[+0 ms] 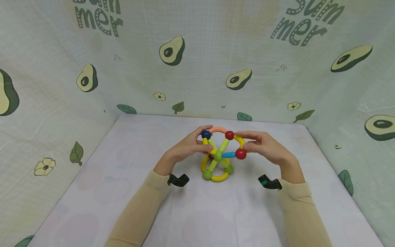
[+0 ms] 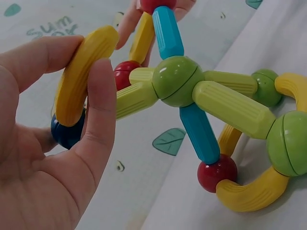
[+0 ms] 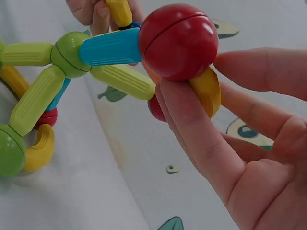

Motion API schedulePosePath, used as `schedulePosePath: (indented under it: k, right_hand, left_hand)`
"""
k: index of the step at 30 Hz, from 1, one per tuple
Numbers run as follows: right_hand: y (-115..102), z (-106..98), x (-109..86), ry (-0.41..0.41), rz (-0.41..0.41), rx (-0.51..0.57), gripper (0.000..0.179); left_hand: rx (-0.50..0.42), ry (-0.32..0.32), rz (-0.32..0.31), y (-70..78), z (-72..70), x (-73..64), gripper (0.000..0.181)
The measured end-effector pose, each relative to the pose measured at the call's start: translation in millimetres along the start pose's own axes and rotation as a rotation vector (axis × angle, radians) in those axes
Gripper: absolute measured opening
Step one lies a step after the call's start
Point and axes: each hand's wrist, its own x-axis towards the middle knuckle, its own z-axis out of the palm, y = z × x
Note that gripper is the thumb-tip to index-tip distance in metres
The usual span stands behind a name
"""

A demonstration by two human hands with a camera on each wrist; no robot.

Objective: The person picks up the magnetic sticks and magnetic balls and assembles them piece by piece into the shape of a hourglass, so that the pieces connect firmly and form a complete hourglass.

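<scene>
A ball-and-stick magnetic building toy stands on the table, with a green ball [image 1: 217, 156] at its centre. In the left wrist view, my left hand [image 2: 62, 158] pinches a yellow curved stick [image 2: 81, 79] between thumb and finger. One end of that stick meets a dark blue ball [image 1: 206, 134]; its other end sticks out free. My right hand [image 1: 266, 145] holds the upper right side, its fingers around a yellow curved stick [image 3: 207, 91] and against a red ball [image 3: 180, 43]. A blue straight stick [image 3: 110, 47] links this ball to the centre.
Below, green balls [image 1: 207, 175] and yellow curved sticks [image 1: 219, 177] form the base ring on the white table [image 1: 203, 216]. An orange curved stick [image 1: 217, 129] joins the dark blue ball to another red ball [image 1: 229, 135]. An avocado-print sheet [image 1: 203, 89] surrounds the table.
</scene>
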Motion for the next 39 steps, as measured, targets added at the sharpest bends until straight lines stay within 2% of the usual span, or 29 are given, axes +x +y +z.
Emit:
schedulePosePath:
  k: [7,14,20,23,32,39]
  right_hand:
    - [3.8,-1.8,0.6,-0.024,-0.022,0.063,0.053]
    - [1.6,3.9,4.0,0.079,0.006,0.090,0.052]
    - [0.9,8.5,8.4,0.142,-0.001,0.095,0.050]
    - [2.0,7.8,8.0,0.121,-0.015,0.087,0.050]
    - [9.4,0.8,4.1,-0.017,-0.069,0.086,0.057]
    - [12.2,-1.6,3.2,-0.070,-0.065,0.185,0.068]
  left_hand:
    - [-0.014,0.001,0.010,0.1,-1.2,0.0,0.087]
    - [0.036,0.056,0.014,2.9,3.1,-0.9,0.089]
    - [-0.007,0.065,0.058,0.8,1.4,0.2,0.086]
    - [0.006,0.063,0.068,-0.2,-1.0,0.1,0.086]
    - [0.032,0.060,0.055,0.5,-3.9,-1.7,0.088]
    - [0.013,0.054,0.041,2.2,-3.2,-1.9,0.089]
